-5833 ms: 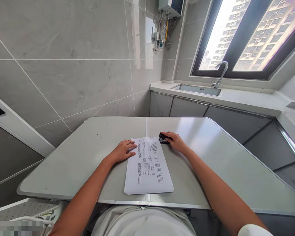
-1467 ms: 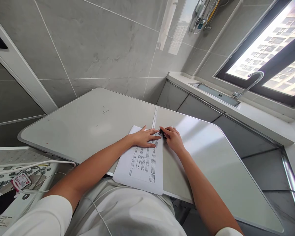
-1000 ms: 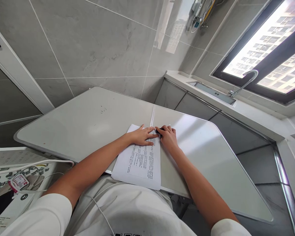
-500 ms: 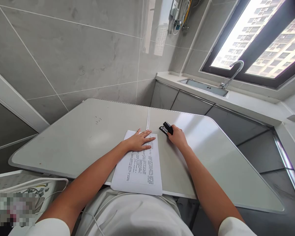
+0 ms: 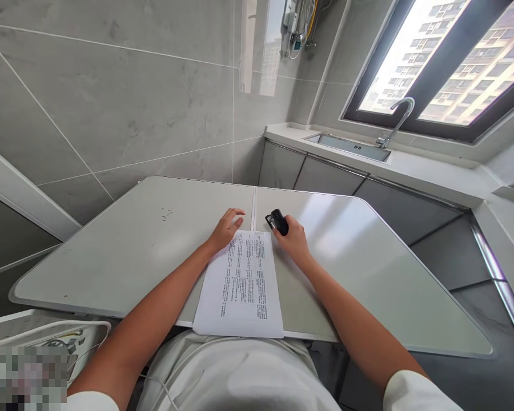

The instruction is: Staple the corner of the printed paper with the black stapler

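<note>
A printed sheet of paper (image 5: 243, 285) lies on the grey folding table (image 5: 145, 240), its near edge hanging over the front. My right hand (image 5: 292, 238) is closed round a small black stapler (image 5: 277, 221), held just beyond the paper's far right corner. My left hand (image 5: 226, 227) hovers at the paper's far left corner with its fingers loosely spread, holding nothing.
A seam (image 5: 253, 205) runs down the table's middle. Behind stands a tiled wall, and to the right a counter with a sink (image 5: 346, 145) and tap (image 5: 394, 117) under a window. White cables (image 5: 47, 331) lie at the lower left.
My left hand lifted off the paper and slid to its far left corner. My right hand pulled the stapler off the paper's corner and now holds it just beyond it.
</note>
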Available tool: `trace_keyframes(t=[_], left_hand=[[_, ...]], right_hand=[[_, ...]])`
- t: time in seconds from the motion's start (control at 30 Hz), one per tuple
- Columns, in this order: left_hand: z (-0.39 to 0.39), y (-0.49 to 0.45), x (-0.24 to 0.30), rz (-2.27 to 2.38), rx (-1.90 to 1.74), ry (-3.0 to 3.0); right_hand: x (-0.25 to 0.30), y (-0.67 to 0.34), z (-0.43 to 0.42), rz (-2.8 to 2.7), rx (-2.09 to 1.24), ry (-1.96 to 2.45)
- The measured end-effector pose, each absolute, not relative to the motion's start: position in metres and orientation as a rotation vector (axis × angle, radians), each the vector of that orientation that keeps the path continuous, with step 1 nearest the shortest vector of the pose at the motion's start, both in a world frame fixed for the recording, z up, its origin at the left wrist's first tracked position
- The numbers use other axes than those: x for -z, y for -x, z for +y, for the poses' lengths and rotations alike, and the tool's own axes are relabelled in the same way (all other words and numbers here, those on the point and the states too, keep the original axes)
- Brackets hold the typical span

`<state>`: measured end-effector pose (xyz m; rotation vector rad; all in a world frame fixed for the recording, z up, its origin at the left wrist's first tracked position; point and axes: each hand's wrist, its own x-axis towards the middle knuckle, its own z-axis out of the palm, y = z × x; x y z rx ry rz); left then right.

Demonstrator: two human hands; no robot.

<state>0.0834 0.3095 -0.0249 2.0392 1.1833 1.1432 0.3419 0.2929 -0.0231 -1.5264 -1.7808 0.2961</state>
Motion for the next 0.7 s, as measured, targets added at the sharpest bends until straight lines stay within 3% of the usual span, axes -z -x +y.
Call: trace_keyframes(t=[0.17, 0.37, 0.7], left_hand=[[0.331, -0.053, 0.037, 1.284, -1.512, -1.534], [0.346, -0.034, 0.044, 1.179, -1.701, -1.135], [0.341, -0.034, 0.044, 1.062, -1.680, -1.040]], right_hand=[[0.018, -0.281, 0.245, -2.045, -0.663, 1.269], [0.022, -0.246, 0.220, -2.165, -0.765, 1.254], [0.022, -0.322, 0.242, -2.176, -0.872, 1.351]])
